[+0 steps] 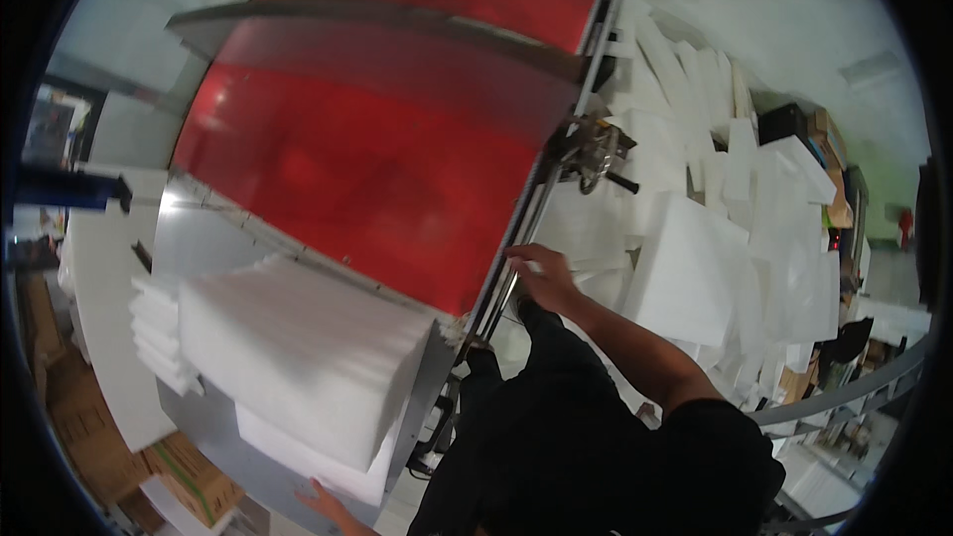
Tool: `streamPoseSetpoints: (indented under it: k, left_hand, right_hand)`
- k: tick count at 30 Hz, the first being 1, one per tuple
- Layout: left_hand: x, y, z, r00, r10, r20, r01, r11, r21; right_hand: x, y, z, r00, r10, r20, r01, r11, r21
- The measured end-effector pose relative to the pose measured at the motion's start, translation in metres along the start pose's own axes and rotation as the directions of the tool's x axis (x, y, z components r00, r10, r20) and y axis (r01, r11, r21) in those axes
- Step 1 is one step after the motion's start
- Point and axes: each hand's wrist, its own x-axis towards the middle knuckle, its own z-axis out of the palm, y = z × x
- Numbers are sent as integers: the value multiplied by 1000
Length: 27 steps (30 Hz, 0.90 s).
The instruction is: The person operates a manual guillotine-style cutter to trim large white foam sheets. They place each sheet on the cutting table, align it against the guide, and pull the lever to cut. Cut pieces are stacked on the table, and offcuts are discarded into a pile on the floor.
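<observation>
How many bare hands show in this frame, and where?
2: the left hand near the lower edge, by the white foam; the right hand at the metal rail beside the red panel.

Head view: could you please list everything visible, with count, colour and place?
Panel: one, red, upper centre
Crossbar: one, grey, across panel
Handwheel: one, metallic, right of panel
Metal table: one, grey, lower left
Foam stack: one, white, on table
Foam pieces: many, white, right
Cardboard boxes: several, brown, lower left
Rim clutter: uncountable, mixed, too unclear
Clothing: black, lower centre
Left hand: one, bare, beside foam stack
Right hand: one, bare, panel's right edge
</observation>
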Motion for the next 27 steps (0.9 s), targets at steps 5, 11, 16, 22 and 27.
streamPoseSetpoints:
  k: [5, 11, 16, 22, 27]
  left_hand:
    - [-36, 92, -13, 993, 118, -7, -117, 987, 112]
    - [-96, 192, 2, 965, 38, 261, -78, 987, 143]
    - [-131, 213, -6, 844, -215, 491, 112, 967, 230]
    - [-161, 194, -64, 633, -506, 586, 351, 862, 366]
    - [-168, 137, -124, 453, -585, 673, 555, 776, 300]
  right_hand:
    - [5, 45, -144, 801, 156, -578, -92, 986, 139]
    - [121, 62, -213, 817, -54, -574, 212, 954, 211]
    - [234, 49, -231, 872, -451, -191, 460, 888, 5]
    - [347, 68, -133, 740, -671, -53, 655, 736, -172]
    - [446, 57, -84, 625, -768, -137, 708, 632, -315]
